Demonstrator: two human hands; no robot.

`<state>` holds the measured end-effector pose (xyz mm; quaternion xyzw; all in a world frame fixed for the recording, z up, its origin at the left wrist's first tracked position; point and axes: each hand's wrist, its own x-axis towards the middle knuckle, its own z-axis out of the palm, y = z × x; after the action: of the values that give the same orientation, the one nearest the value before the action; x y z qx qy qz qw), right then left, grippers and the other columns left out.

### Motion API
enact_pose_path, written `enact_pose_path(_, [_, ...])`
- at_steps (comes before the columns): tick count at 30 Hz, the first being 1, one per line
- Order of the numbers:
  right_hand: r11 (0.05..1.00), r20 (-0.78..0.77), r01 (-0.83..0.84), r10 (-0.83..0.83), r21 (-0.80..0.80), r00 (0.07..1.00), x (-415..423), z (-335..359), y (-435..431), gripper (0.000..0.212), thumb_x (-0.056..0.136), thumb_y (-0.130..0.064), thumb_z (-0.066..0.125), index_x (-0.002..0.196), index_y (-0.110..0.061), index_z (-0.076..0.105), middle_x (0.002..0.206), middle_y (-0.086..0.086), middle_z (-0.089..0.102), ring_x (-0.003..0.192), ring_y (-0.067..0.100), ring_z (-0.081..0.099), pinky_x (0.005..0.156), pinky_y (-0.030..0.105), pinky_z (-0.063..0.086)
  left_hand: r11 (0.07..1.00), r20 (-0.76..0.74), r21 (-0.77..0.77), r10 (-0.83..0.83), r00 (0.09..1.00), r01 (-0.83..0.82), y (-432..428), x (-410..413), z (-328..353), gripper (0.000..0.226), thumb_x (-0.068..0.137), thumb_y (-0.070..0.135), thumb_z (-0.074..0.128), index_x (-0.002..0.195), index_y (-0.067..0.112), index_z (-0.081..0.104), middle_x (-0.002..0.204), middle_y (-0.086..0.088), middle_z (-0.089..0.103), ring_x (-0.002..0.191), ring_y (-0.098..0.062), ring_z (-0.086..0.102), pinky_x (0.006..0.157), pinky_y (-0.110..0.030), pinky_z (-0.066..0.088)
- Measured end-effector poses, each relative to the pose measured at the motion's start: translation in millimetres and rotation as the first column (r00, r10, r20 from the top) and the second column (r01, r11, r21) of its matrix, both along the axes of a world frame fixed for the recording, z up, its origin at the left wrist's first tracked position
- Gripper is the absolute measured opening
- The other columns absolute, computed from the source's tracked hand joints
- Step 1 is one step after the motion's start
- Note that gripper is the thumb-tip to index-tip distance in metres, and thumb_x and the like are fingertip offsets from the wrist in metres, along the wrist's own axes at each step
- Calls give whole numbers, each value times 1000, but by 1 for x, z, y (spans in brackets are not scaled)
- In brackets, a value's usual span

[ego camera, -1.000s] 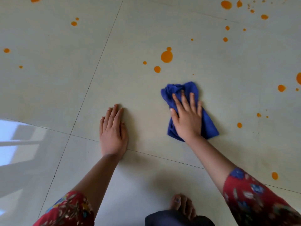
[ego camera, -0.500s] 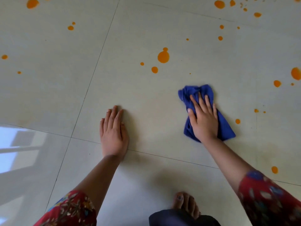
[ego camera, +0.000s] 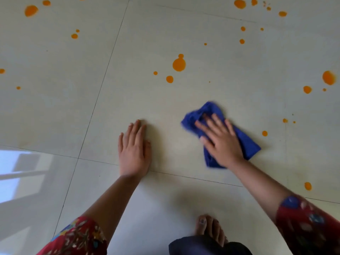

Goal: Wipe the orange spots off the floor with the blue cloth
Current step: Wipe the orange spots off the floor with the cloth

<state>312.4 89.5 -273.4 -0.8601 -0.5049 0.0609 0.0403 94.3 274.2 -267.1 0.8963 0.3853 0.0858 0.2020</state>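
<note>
Right hand point(ego camera: 221, 142) slid blue cloth point(ego camera: 247, 142) leftward, fingers flat pressing it, left hand point(ego camera: 133, 151) flat on floor point(ego camera: 55, 107)

Worn on the head, wide-angle, one view only; looks forward and steeply down at the floor point(ego camera: 239, 89) from close above; takes in the left hand point(ego camera: 133, 151), the right hand point(ego camera: 220, 142), a bare foot point(ego camera: 209, 229) at the bottom edge.

Left hand point(ego camera: 133, 153), right hand point(ego camera: 220, 142), both flat.

crumpled blue cloth point(ego camera: 246, 142), scattered orange spots point(ego camera: 179, 64)
</note>
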Motion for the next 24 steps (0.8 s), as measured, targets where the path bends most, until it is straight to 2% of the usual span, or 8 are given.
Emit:
enact_pose_path(2, [969,-2,246,-246,31,969,28,1,22,53,97,-49,25,148,-36,31,156,-6,32,147,19,20,117,45,14,996,13,-20,-86,996,86,-7,18,2,53,93,30,35,143,15,41,157,-2,30,146,-20,21,119,-40,12])
enact_pose_path(4, [935,-8,351,-351,47,937,29,0,45,57,95,-50,23,148,-32,33,157,-7,30,147,20,19,117,46,13,989,33,-67,-131,991,133,-15,40,4,55,94,32,35,147,17,36,159,2,24,148,-17,16,120,-37,9])
enact_pose_path(7, [987,20,151,-152,56,988,-5,1,42,53,98,-46,29,147,-31,36,155,-5,34,146,21,23,117,46,16,974,4,-123,-191,982,190,-24,64,2,63,93,43,26,153,23,21,161,8,12,149,-11,4,120,-35,3])
enact_pose_path(10, [997,13,-52,52,49,999,-15,0,11,50,100,-44,31,148,-32,36,155,-7,32,146,16,22,118,43,17,970,-123,-53,-242,963,237,-27,67,-11,66,95,52,20,154,25,11,162,8,4,149,-12,-3,119,-36,-3])
enact_pose_path(15, [896,-23,440,-440,60,898,70,0,43,52,99,-46,26,149,-31,33,157,-7,28,147,18,20,117,45,15,967,-208,2,-249,946,255,-31,68,-13,66,95,52,13,155,24,4,162,4,-2,149,-17,-4,119,-40,-2])
enact_pose_path(18, [847,-23,529,-529,39,848,104,2,88,50,101,-45,31,150,-37,27,160,-11,20,149,18,12,118,44,7,968,-211,-6,-246,946,250,-31,68,-14,65,95,51,12,154,25,1,162,5,-5,149,-17,-7,119,-41,-1])
enact_pose_path(21, [928,-45,368,-366,51,929,92,1,110,49,100,-44,32,149,-37,30,159,-9,23,148,20,13,118,45,7,967,-205,-11,-250,946,253,-31,67,-14,65,95,50,14,155,25,2,162,5,-4,149,-16,-6,119,-41,0])
enact_pose_path(24, [997,-8,-23,24,76,1000,39,4,74,48,99,-42,33,145,-33,39,153,-1,38,146,24,25,116,46,16,966,-192,-24,-256,947,256,-30,67,-15,65,95,50,16,154,23,9,162,3,2,149,-17,0,119,-43,3])
